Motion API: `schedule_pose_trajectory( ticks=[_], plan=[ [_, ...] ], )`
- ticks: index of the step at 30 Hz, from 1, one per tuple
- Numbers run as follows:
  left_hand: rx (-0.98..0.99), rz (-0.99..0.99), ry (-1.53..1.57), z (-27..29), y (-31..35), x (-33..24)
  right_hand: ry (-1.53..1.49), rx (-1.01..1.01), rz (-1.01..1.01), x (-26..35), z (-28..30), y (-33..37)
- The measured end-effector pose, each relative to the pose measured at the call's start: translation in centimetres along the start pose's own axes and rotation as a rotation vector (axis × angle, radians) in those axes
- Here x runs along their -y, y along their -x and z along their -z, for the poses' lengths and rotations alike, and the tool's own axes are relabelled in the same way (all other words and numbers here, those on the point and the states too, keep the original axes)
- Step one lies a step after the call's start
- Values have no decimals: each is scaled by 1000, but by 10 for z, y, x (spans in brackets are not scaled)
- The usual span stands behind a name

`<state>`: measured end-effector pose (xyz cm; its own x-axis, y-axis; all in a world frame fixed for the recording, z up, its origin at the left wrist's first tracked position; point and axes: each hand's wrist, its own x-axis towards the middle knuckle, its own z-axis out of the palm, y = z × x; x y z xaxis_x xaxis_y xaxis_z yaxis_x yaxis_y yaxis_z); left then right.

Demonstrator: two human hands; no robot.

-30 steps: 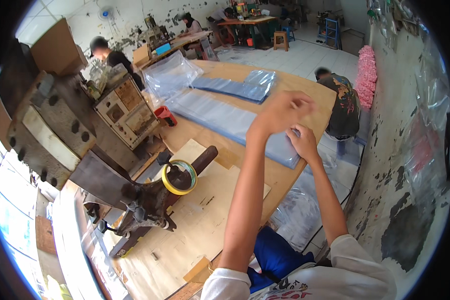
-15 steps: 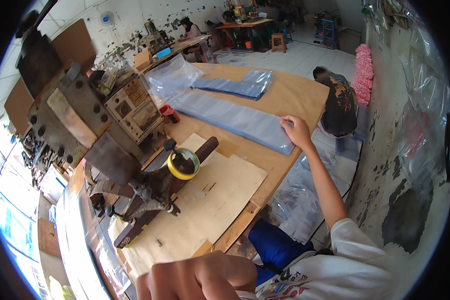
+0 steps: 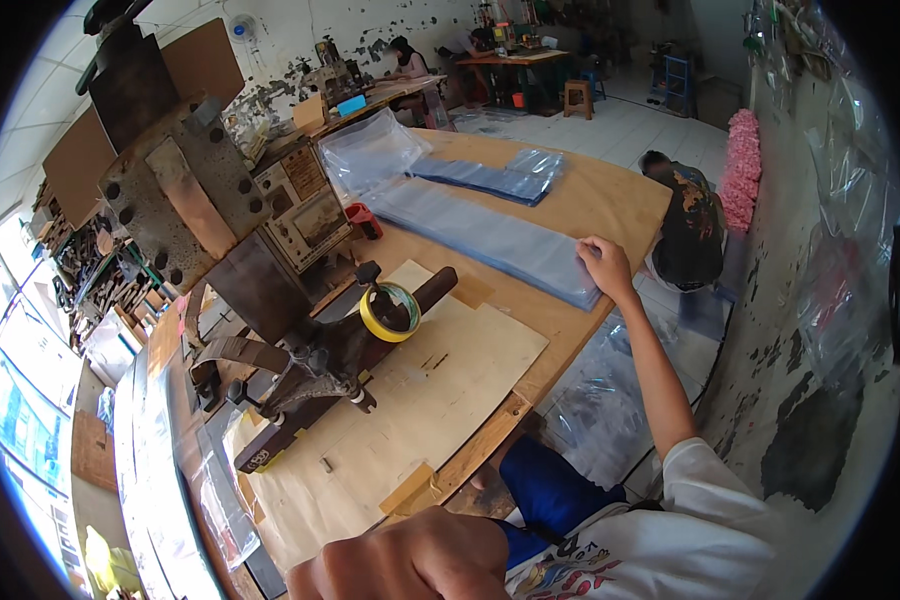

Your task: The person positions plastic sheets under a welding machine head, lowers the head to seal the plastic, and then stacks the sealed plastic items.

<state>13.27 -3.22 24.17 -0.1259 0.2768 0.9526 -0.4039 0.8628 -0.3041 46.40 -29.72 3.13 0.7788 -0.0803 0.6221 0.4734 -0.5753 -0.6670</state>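
A long flat stack of clear bluish plastic sheets (image 3: pixel 485 235) runs diagonally across the wooden table. My right hand (image 3: pixel 605 266) is at its near right end, fingers bent and closed on the edge of the sheets. Close to the camera at the bottom, my left hand (image 3: pixel 410 560) shows its knuckles with the fingers curled in; whatever they may hold is hidden. Between the hands lies a pale board (image 3: pixel 470 350) beneath a dark metal press (image 3: pixel 270 285). A roll of yellow tape (image 3: pixel 390 313) hangs on a knob of the press's bar.
Shorter plastic sheets (image 3: pixel 505 178) and a crumpled clear bag (image 3: pixel 375 150) lie farther back on the table (image 3: pixel 610 200). A red container (image 3: pixel 363 220) stands beside the control box (image 3: pixel 305 205). To the right, a person (image 3: pixel 692 220) crouches near a pink bundle (image 3: pixel 741 170). Loose plastic (image 3: pixel 595 400) covers floor below.
My view has turned slightly left, so the press and table appear farther right. My right hand keeps its place at the end of the sheets; my left hand remains curled.
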Motion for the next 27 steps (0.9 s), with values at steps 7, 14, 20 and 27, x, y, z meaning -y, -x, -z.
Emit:
schedule_pose_trajectory(
  ticks=[7,14,20,27],
  plan=[
    [-32,24,-144,-5,3,-15,-2,11,-1,-3,-1,-2],
    [-43,129,-561,-17,10,-62,6,-3,33,-6,-9,-4],
    [138,614,-2219,-47,9,-179,24,35,-28,-8,5,-1],
    [-386,1833,-3405,-77,15,-446,-32,62,-27,-8,-9,-1]
  ],
)
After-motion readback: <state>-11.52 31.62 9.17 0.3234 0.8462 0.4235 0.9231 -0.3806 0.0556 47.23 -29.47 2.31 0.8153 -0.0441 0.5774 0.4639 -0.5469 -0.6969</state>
